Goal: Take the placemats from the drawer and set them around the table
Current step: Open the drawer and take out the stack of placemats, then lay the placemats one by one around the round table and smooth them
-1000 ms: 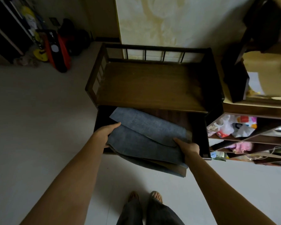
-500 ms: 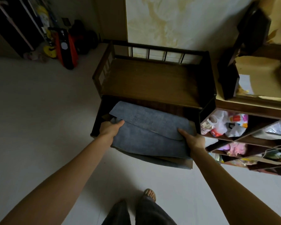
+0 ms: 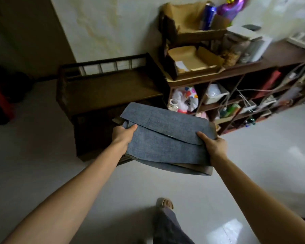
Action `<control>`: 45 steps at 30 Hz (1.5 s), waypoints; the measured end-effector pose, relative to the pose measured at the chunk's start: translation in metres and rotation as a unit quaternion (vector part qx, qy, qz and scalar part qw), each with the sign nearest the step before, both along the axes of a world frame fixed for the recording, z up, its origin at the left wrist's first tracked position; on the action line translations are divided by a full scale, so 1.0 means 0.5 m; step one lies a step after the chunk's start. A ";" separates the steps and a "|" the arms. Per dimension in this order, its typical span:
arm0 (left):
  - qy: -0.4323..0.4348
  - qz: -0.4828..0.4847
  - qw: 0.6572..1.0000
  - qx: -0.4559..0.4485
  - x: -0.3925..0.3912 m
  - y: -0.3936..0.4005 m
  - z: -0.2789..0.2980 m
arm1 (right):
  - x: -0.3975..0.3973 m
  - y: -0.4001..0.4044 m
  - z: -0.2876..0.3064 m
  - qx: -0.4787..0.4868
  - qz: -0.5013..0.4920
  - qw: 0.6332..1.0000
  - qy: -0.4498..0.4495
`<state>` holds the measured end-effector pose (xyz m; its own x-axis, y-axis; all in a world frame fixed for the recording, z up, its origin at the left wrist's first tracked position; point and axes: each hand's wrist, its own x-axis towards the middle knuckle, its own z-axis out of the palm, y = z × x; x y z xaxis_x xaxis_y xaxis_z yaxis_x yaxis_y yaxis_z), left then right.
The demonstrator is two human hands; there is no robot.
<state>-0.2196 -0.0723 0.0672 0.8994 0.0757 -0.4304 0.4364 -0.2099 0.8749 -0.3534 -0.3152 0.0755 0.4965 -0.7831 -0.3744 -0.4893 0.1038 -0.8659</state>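
A loose stack of blue-grey fabric placemats (image 3: pixel 165 143) hangs in the air between both hands, above the floor and to the right of the open dark drawer (image 3: pixel 93 136). My left hand (image 3: pixel 122 134) grips the stack's left edge, thumb on top. My right hand (image 3: pixel 213 147) holds the right edge the same way. The mats are fanned out and uneven, with a brown underside showing at the bottom right. The drawer belongs to a low dark wooden bench (image 3: pixel 109 88) with a railed back; its inside is too dark to read.
A long wooden shelf unit (image 3: pixel 236 74) packed with bags, boxes and cables stands to the right, with cardboard trays (image 3: pixel 192 62) on top. Red and black items (image 3: pixel 2 95) sit on the floor at the far left. My foot (image 3: pixel 165 203) stands on pale tiles.
Both hands lifted the placemat stack out of the drawer and carried it right. The view swung right, bringing the shelf unit into sight.
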 end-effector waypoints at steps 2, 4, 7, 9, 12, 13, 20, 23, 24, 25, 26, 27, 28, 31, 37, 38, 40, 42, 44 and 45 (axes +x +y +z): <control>-0.001 -0.062 0.998 0.005 -0.049 -0.054 0.004 | -0.105 -0.018 0.003 -0.002 -0.051 0.999 0.007; -0.011 -0.131 0.991 0.003 -0.103 -0.127 0.005 | -0.216 -0.046 0.004 -0.002 -0.114 0.993 0.008; -0.021 -0.235 0.972 -0.015 -0.201 -0.261 0.002 | -0.396 -0.095 0.017 0.007 -0.214 0.977 -0.001; -0.011 -0.300 0.954 -0.006 -0.279 -0.358 0.006 | -0.519 -0.130 0.030 0.004 -0.278 0.961 -0.001; -0.006 -0.393 0.920 -0.015 -0.411 -0.503 0.015 | -0.697 -0.179 0.048 -0.010 -0.362 0.932 -0.009; -0.005 -0.419 0.908 -0.014 -0.459 -0.553 0.016 | -0.755 -0.194 0.052 -0.016 -0.390 0.921 -0.012; -0.021 -0.583 0.812 -0.026 -0.899 -0.855 0.030 | -1.200 -0.287 0.045 -0.021 -0.561 0.827 -0.020; -0.023 -0.628 0.777 -0.041 -1.078 -0.952 0.032 | -1.369 -0.333 0.047 -0.026 -0.602 0.797 -0.032; -0.026 -0.642 0.766 -0.036 -1.128 -0.979 0.036 | -1.415 -0.345 0.047 -0.026 -0.613 0.789 -0.036; -0.030 -0.653 0.756 -0.032 -1.173 -1.000 0.040 | -1.454 -0.354 0.046 -0.027 -0.624 0.780 -0.037; -0.026 -0.664 0.747 -0.025 -1.212 -1.023 0.041 | -1.490 -0.363 0.040 -0.025 -0.636 0.770 -0.039; -0.016 -0.673 0.739 -0.019 -1.248 -1.048 0.043 | -1.525 -0.376 0.033 -0.021 -0.647 0.760 -0.046; -0.008 -0.682 0.732 -0.009 -1.280 -1.075 0.043 | -1.556 -0.390 0.025 -0.015 -0.658 0.751 -0.052; -0.017 -0.710 0.704 0.014 -1.365 -1.165 0.030 | -1.632 -0.437 -0.012 -0.011 -0.687 0.724 -0.057; -0.035 -0.754 0.654 0.043 -1.530 -1.377 -0.001 | -1.749 -0.576 -0.053 -0.001 -0.743 0.667 -0.048; -0.032 -0.762 0.645 0.042 -1.556 -1.413 -0.003 | -1.768 -0.607 -0.056 -0.002 -0.750 0.660 -0.045; -0.032 -0.772 0.633 0.044 -1.604 -1.492 -0.006 | -1.806 -0.675 -0.053 -0.004 -0.760 0.650 -0.033; -0.027 -0.779 0.625 0.051 -1.643 -1.566 -0.001 | -1.842 -0.743 -0.045 -0.002 -0.761 0.648 -0.015; -0.018 -0.777 0.627 0.050 -1.678 -1.638 0.003 | -1.876 -0.810 -0.044 0.003 -0.761 0.649 -0.014; -0.020 -0.777 0.627 0.051 -1.695 -1.673 0.004 | -1.893 -0.843 -0.045 0.005 -0.760 0.649 -0.011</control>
<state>-1.0669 -0.9089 0.0691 -0.0689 -0.8802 -0.4696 -0.3861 -0.4105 0.8261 -1.2999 -0.7367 0.0531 -0.8426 -0.3716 -0.3897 0.1989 0.4577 -0.8666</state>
